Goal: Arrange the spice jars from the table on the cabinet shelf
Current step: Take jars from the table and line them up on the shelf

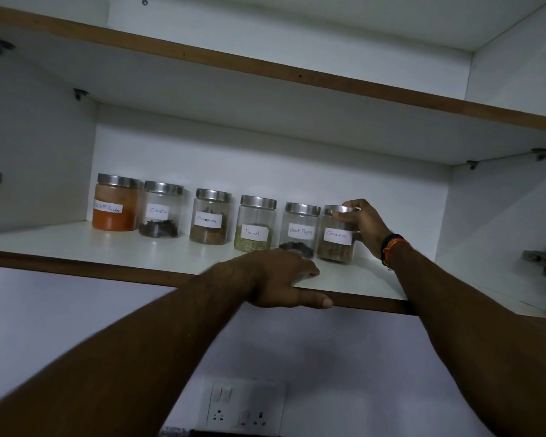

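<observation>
On the lower cabinet shelf, toward the back wall: six jars in one row from 9 o'clock to 3 o'clock. Farthest toward 9, chilli powder jar; next, cloves jar; then first cinnamon jar; then fennel jar; then black pepper jar; last toward 3, second cinnamon jar, almost touching the pepper jar. Right hand wrapped round that last jar from its 3 o'clock side. Left hand on the shelf's front edge, at 6 o'clock from the fennel and pepper jars. Upper shelf at 12 o'clock above the row. Wall socket at 6 o'clock, below the shelf.
</observation>
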### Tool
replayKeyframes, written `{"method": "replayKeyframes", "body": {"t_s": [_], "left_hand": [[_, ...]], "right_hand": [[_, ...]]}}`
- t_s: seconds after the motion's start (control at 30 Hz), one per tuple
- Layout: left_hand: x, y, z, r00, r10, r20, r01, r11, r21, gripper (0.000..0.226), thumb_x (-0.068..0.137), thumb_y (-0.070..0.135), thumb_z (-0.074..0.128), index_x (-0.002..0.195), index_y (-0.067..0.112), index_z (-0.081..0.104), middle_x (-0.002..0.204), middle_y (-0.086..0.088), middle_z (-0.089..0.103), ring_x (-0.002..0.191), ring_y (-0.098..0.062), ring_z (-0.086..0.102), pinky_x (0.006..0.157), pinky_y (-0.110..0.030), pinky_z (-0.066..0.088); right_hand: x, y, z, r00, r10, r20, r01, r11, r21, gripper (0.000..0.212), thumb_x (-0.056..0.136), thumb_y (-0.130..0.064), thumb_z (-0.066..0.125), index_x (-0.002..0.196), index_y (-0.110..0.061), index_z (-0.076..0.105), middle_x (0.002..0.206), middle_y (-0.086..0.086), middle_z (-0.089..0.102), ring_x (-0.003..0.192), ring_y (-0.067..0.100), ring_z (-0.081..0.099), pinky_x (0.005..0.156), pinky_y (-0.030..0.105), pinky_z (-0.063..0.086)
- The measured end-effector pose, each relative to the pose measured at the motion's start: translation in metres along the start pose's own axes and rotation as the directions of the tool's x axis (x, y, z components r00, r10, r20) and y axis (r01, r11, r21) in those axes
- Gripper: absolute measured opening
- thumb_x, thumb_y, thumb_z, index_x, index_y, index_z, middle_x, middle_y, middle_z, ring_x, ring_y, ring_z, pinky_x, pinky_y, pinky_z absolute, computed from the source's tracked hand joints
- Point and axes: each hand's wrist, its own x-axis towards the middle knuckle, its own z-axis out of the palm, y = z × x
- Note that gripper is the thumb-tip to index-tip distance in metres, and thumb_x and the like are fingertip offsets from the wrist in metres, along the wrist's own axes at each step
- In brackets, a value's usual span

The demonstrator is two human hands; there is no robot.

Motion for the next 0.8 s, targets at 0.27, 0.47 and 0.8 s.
{"method": "replayKeyframes", "body": {"t_s": [0.27, 0.47, 0.8], "left_hand": [[0.0, 0.001, 0.0, 1.0, -0.011, -0.008, 0.011, 1.0, -0.011, 0.077, 0.091, 0.071, 0.043, 0.154, 0.027, 0.033, 0.161, 0.001, 0.033, 0.147, -0.02, 0.031, 0.117, -0.041, 0.027], [0.001, 0.0, 0.0, 1.0, -0.012, -0.009, 0.012, 1.0, -0.013, 0.076, 0.091, 0.07, 0.043, 0.153, 0.026, 0.034, 0.161, 0.0, 0.032, 0.147, -0.021, 0.031, 0.118, -0.043, 0.026], [0.002, -0.004, 0.002, 0.999, -0.002, -0.032, 0.003, 1.0, 0.007, 0.081, 0.087, 0.076, 0.043, 0.152, 0.026, 0.038, 0.16, 0.001, 0.036, 0.145, -0.02, 0.035, 0.118, -0.043, 0.031]], "right_hand": [[0.002, 0.006, 0.002, 0.999, -0.009, 0.034, 0.008, 1.0, 0.021, 0.015, 0.095, -0.007, 0.058, 0.098, -0.021, 0.051, 0.101, 0.003, 0.058, 0.09, 0.022, 0.061, 0.071, 0.031, 0.052], [0.001, 0.007, 0.0, 1.0, 0.007, -0.026, -0.007, 1.0, -0.001, 0.033, 0.092, -0.008, 0.061, 0.123, -0.014, 0.051, 0.11, 0.003, 0.057, 0.099, 0.024, 0.058, 0.072, 0.028, 0.047], [-0.05, -0.014, -0.007, 0.953, -0.165, -0.256, 0.123, 0.977, -0.172, 0.033, 0.086, -0.013, 0.07, 0.118, -0.012, 0.066, 0.129, 0.003, 0.059, 0.117, 0.018, 0.053, 0.096, 0.033, 0.044]]}}
